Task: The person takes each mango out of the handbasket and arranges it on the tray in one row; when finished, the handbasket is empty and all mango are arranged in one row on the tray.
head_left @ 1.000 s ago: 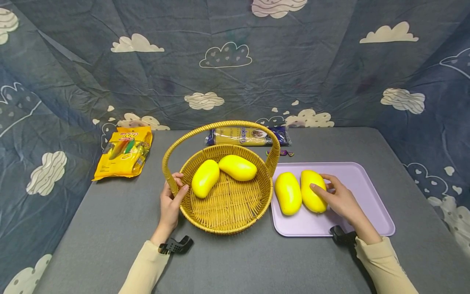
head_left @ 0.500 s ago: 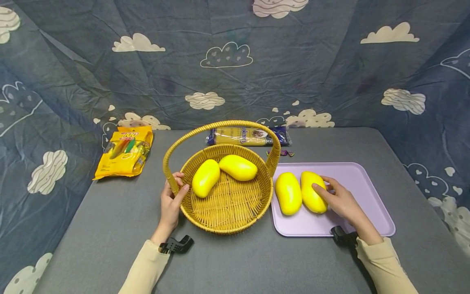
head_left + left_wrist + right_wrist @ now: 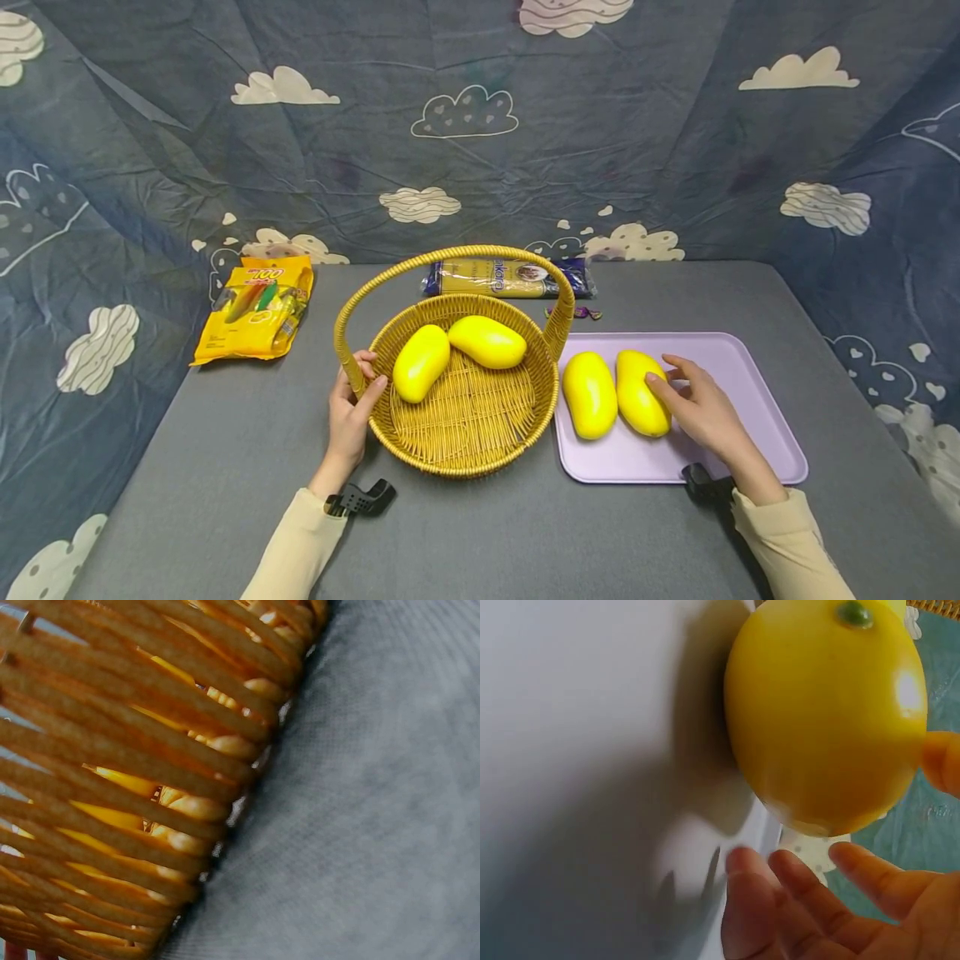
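My left hand (image 3: 351, 421) grips the left side of a wicker basket (image 3: 457, 468) at the foot of its handle, thumb over the rim. Two yellow mangoes lie inside, one upright-slanted mango (image 3: 422, 364) and one sideways mango (image 3: 487, 342). The basket's woven wall (image 3: 127, 750) fills much of the left wrist view. On a lilac tray (image 3: 738, 400) rest a left mango (image 3: 590, 395) and a right mango (image 3: 642, 393). My right hand (image 3: 701, 408) is beside the right mango; in the right wrist view its thumb (image 3: 943, 761) meets the mango's side while the other fingers stand apart from it.
A yellow candy bag (image 3: 255, 310) lies at the back left. Behind the basket are a blue and yellow pasta packet (image 3: 502, 278) and a small purple wrapped candy (image 3: 585, 313). The basket's tall handle (image 3: 457, 252) arches over its opening, its right foot beside the tray.
My right hand has shifted slightly right, and its fingers have come away from the right mango, which sits a touch further right. The left hand and basket stay in place.
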Action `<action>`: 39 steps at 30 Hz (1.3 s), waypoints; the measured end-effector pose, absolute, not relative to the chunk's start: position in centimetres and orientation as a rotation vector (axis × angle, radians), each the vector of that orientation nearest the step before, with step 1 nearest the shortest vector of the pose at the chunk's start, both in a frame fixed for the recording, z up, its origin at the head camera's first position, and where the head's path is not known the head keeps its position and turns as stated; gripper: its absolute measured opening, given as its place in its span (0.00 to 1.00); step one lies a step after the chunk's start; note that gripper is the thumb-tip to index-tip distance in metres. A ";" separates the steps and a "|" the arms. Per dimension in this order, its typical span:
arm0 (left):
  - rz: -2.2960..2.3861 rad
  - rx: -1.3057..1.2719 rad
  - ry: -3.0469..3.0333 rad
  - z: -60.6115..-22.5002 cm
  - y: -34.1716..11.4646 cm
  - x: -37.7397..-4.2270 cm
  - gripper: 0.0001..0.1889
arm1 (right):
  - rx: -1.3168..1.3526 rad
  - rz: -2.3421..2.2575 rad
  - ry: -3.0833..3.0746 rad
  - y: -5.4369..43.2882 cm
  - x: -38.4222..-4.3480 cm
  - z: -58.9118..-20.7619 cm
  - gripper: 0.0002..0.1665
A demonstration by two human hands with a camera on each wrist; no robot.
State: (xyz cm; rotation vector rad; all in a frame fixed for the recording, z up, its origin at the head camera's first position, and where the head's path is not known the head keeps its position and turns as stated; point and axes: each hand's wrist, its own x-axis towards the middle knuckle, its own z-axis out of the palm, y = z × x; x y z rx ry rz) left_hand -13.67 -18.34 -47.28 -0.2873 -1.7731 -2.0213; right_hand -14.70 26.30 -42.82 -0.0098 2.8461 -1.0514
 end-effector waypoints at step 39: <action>-2.011 -0.277 -1.783 -47.3 -18.3 -13.6 0.10 | -1.266 -1.543 2.844 13.3 -14.5 -35.8 0.13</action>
